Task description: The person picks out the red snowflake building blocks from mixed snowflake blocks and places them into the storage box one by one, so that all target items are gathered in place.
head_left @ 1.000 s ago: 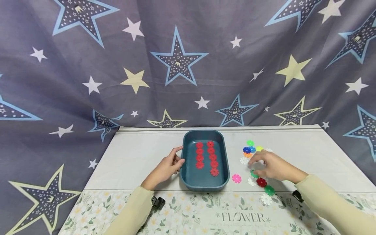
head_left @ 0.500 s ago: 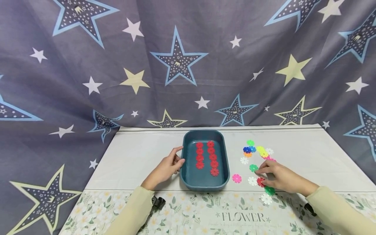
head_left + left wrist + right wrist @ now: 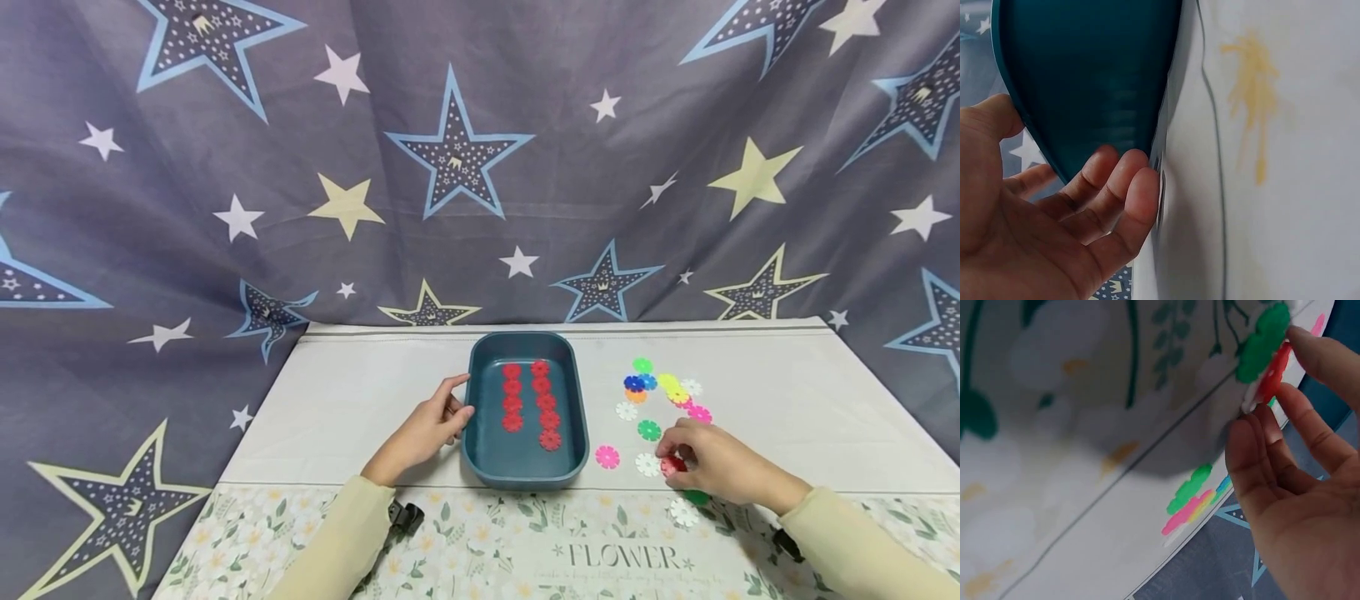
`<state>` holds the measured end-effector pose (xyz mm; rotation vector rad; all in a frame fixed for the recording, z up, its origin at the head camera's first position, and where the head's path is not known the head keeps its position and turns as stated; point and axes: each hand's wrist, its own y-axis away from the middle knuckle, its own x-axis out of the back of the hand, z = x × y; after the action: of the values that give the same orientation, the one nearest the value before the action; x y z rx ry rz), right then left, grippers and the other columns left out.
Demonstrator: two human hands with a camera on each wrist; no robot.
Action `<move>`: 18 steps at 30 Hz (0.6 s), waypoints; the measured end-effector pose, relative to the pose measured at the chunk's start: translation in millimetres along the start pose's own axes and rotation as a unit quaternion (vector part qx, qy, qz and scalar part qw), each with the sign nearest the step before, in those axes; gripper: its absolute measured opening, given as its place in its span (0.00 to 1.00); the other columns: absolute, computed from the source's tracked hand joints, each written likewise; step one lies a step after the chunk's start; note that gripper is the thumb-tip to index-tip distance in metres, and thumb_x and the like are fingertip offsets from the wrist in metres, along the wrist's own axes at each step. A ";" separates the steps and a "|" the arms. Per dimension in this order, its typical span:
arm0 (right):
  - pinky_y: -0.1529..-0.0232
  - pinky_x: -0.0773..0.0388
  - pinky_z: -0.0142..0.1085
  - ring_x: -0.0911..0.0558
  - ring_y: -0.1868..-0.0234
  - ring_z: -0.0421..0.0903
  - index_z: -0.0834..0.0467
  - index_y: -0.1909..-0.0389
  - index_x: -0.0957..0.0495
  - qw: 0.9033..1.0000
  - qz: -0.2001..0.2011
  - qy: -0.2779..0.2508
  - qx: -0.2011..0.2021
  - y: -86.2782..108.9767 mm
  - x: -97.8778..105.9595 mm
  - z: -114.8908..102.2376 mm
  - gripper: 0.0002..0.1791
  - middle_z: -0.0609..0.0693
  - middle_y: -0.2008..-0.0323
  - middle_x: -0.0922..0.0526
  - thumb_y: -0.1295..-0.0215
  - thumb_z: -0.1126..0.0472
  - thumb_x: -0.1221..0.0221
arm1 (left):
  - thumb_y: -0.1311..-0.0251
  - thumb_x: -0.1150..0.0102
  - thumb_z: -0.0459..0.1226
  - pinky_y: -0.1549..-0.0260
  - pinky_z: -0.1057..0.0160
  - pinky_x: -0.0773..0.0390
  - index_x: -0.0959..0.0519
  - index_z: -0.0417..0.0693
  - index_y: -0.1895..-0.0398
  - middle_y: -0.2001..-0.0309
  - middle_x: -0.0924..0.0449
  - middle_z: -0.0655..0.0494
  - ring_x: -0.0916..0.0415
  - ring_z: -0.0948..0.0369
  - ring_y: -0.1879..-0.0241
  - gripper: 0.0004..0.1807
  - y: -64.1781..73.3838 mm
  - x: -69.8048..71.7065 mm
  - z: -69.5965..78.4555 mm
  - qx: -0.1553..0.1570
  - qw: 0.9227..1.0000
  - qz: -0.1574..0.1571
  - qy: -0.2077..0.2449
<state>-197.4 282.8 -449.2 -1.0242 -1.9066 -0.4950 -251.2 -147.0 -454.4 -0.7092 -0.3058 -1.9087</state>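
Note:
My left hand (image 3: 420, 437) holds the left side of a dark teal rectangular tray (image 3: 525, 481). In the left wrist view, the thumb is at the rim and the curled fingers lie against the outer wall. Two columns of red flower-shaped discs (image 3: 550, 439) lie inside the tray. Over the loose pieces on the right, my right hand (image 3: 727, 462) pinches a red flower-shaped disc (image 3: 671, 466) between thumb and fingers. A green disc (image 3: 1264, 344) lies beside it in the right wrist view, partly hidden by the hand in the head view.
Scattered right of the tray are more discs: pink (image 3: 607, 457), white (image 3: 647, 464), green (image 3: 649, 430), dark blue (image 3: 633, 382), orange (image 3: 636, 396) and yellow (image 3: 678, 394). A floral-edged cloth (image 3: 480, 542) covers the table. A starry curtain (image 3: 480, 250) hangs behind.
My right hand moved from above the loose discs toward the near right, then its fingers closed on the red disc. The left hand and the tray stay in place.

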 end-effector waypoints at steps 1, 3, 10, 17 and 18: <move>0.74 0.31 0.30 0.31 0.74 0.39 0.53 0.65 0.22 1.000 0.000 -0.001 -0.002 0.5 0.9 -0.2 0.13 0.43 0.71 0.28 0.51 0.62 0.29 | 0.30 0.50 0.43 0.77 0.61 0.25 0.45 0.46 0.28 0.67 0.27 0.56 0.25 0.55 0.75 0.31 -0.2 0.0 0.0 0.000 1.000 0.000 0.000; 0.74 0.31 0.30 0.31 0.74 0.39 0.54 0.64 0.21 1.000 0.000 -0.005 -0.006 1.7 1.9 0.1 0.13 0.43 0.71 0.28 0.51 0.63 0.29 | 0.31 0.50 0.42 0.78 0.61 0.25 0.45 0.46 0.28 0.67 0.27 0.56 0.25 0.55 0.75 0.31 -0.6 -0.1 0.1 0.000 1.000 0.001 -0.002; 0.74 0.27 0.31 0.28 0.74 0.36 0.53 0.65 0.20 1.000 0.026 -0.009 0.004 2.4 2.1 0.3 0.12 0.42 0.71 0.24 0.50 0.66 0.30 | 0.31 0.50 0.42 0.78 0.62 0.25 0.45 0.45 0.29 0.68 0.27 0.56 0.25 0.55 0.75 0.31 -0.7 -0.8 0.0 0.003 1.000 0.005 -0.004; 0.74 0.27 0.32 0.27 0.73 0.36 0.49 0.68 0.20 0.984 0.147 0.052 0.088 -10.3 8.6 -7.5 0.15 0.40 0.68 0.24 0.54 0.68 0.29 | 0.30 0.50 0.42 0.78 0.61 0.25 0.45 0.46 0.28 0.67 0.26 0.55 0.25 0.56 0.75 0.31 0.2 -0.6 0.9 0.003 1.000 0.003 -0.001; 0.74 0.27 0.32 0.27 0.72 0.36 0.48 0.68 0.20 0.981 0.159 0.055 0.099 -12.8 10.2 -8.9 0.15 0.39 0.67 0.25 0.55 0.68 0.29 | 0.30 0.50 0.43 0.78 0.61 0.25 0.45 0.45 0.29 0.68 0.27 0.55 0.25 0.56 0.75 0.31 0.3 -0.7 0.7 0.001 1.000 0.003 0.000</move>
<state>-205.9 274.0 -435.1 -1.1186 -1.6184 -0.1696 -250.5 -146.2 -454.4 -0.7085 -0.3064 -1.9016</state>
